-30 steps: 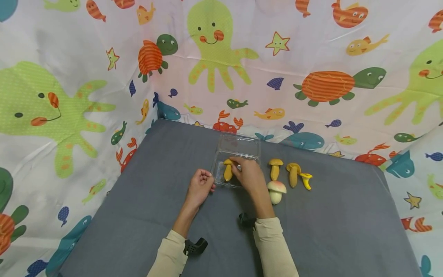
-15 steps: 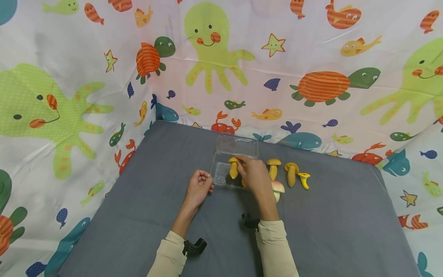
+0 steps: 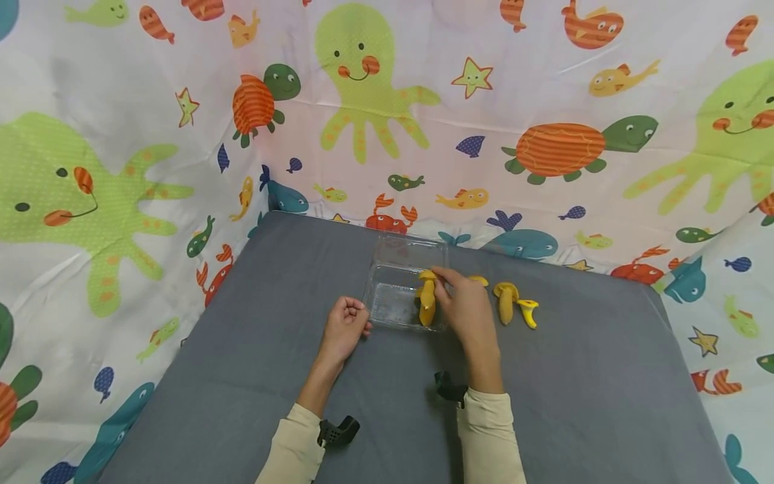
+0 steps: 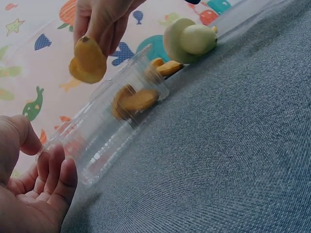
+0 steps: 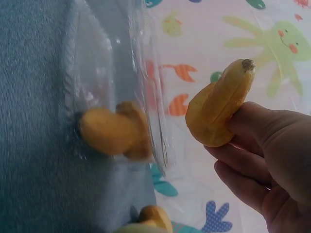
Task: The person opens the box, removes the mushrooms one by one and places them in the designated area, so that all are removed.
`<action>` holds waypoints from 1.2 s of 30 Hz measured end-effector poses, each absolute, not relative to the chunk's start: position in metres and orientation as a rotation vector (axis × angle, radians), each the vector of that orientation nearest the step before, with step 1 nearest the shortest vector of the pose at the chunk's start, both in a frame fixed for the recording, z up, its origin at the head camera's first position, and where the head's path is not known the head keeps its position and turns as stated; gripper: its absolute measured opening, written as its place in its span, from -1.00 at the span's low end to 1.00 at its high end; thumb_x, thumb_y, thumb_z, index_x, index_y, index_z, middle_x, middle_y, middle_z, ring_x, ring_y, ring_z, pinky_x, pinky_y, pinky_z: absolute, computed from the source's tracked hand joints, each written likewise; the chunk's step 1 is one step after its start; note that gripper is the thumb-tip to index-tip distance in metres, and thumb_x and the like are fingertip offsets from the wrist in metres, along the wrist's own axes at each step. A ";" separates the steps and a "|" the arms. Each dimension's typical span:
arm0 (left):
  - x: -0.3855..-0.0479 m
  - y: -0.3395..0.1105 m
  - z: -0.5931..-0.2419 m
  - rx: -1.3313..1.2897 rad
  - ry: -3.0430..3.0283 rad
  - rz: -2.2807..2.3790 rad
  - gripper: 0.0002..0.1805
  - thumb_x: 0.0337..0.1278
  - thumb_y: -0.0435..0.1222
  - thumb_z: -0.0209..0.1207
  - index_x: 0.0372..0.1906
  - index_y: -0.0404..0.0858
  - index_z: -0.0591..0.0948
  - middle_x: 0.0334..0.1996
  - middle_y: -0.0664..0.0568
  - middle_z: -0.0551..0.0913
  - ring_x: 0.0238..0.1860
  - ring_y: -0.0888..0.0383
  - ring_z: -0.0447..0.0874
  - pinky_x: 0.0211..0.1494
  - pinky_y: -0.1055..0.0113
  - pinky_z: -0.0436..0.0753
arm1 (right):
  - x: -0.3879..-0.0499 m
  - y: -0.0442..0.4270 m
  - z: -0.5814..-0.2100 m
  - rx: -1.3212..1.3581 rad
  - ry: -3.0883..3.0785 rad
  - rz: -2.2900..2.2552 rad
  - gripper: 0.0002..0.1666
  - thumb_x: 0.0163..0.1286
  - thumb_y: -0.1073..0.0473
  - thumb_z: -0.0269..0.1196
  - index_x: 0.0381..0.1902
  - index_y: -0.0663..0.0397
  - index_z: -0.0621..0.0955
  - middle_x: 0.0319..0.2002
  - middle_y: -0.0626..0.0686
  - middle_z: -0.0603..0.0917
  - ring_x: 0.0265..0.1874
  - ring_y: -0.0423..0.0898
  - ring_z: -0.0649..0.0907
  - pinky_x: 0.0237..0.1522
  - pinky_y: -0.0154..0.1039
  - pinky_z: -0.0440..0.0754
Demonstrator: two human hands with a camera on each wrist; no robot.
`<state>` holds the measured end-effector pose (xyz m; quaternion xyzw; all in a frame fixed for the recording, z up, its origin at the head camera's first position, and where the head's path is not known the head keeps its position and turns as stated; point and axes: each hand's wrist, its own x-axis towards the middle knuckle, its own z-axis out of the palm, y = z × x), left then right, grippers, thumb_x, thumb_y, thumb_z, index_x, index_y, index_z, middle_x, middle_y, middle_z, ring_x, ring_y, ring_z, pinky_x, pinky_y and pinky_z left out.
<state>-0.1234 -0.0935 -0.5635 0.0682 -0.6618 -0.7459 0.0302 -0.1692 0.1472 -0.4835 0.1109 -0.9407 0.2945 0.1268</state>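
Observation:
My right hand [image 3: 468, 306] pinches a yellow toy mushroom [image 5: 218, 107] by its cap, stem pointing toward me. It is raised over the right part of a clear plastic box [image 3: 387, 296], whose lid stands open at the back. Inside the box, at its right end, lies another yellow mushroom [image 4: 138, 101]; in the head view the held one partly covers it. My left hand [image 3: 345, 326] pinches the box's left front edge between thumb and finger, as the left wrist view shows.
To the right of the box lie a brown-yellow mushroom [image 3: 505, 302] and a smaller bright yellow one [image 3: 528, 312]. Another yellow cap [image 3: 478, 279] peeks out behind my right hand. A pale mushroom [image 4: 189, 39] is hidden from the head view. A printed curtain [image 3: 459, 154] surrounds the grey tabletop [image 3: 272, 269].
My right hand has carried the mushroom rightward, from the box's left part to above its right end, uncovering the left part. My left hand stays at the box edge.

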 end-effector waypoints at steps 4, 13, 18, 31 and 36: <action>-0.124 -0.093 -0.564 0.214 -2.044 -2.292 -0.86 0.31 -0.51 0.15 -0.10 -0.40 0.47 -0.41 -0.02 0.57 -0.46 0.17 0.67 -0.41 0.43 0.72 | -0.164 0.157 -0.482 0.305 -2.707 0.845 -0.65 0.55 0.15 0.31 0.24 -0.04 0.73 -0.12 0.08 0.84 -0.75 -0.17 0.37 -0.67 -0.23 0.37; -0.122 -0.092 -0.562 0.221 -2.048 -2.293 -0.87 0.31 -0.52 0.15 -0.11 -0.36 0.47 -0.41 -0.01 0.57 -0.46 0.17 0.67 -0.40 0.44 0.71 | -0.155 0.176 -0.478 0.258 -2.661 0.885 -0.62 0.54 0.20 0.31 0.27 0.01 0.72 -0.06 0.14 0.83 -0.76 -0.17 0.36 -0.70 -0.27 0.33; -0.121 -0.093 -0.562 0.221 -2.059 -2.290 -0.87 0.34 -0.51 0.15 -0.10 -0.36 0.48 -0.40 -0.01 0.57 -0.44 0.14 0.68 -0.39 0.44 0.72 | -0.152 0.189 -0.477 0.241 -2.643 0.879 -0.61 0.54 0.23 0.31 0.28 0.05 0.71 0.02 0.17 0.81 -0.75 -0.11 0.36 -0.65 -0.24 0.34; -0.121 -0.095 -0.562 0.207 -2.067 -2.283 -0.87 0.36 -0.49 0.16 -0.08 -0.36 0.49 -0.39 -0.02 0.58 -0.40 0.08 0.69 -0.37 0.37 0.75 | -0.143 0.221 -0.483 0.213 -2.526 0.912 -0.62 0.49 0.35 0.31 0.22 0.09 0.74 0.00 0.21 0.82 -0.61 0.00 0.62 -0.74 -0.37 0.18; -0.121 -0.095 -0.563 0.190 -2.066 -2.278 -0.88 0.35 -0.50 0.16 -0.09 -0.35 0.49 -0.39 -0.05 0.59 -0.40 0.07 0.70 -0.37 0.39 0.75 | -0.140 0.233 -0.488 0.211 -2.497 0.872 -0.62 0.48 0.35 0.33 0.21 0.10 0.74 0.00 0.19 0.82 -0.59 0.06 0.60 -0.60 -0.28 0.35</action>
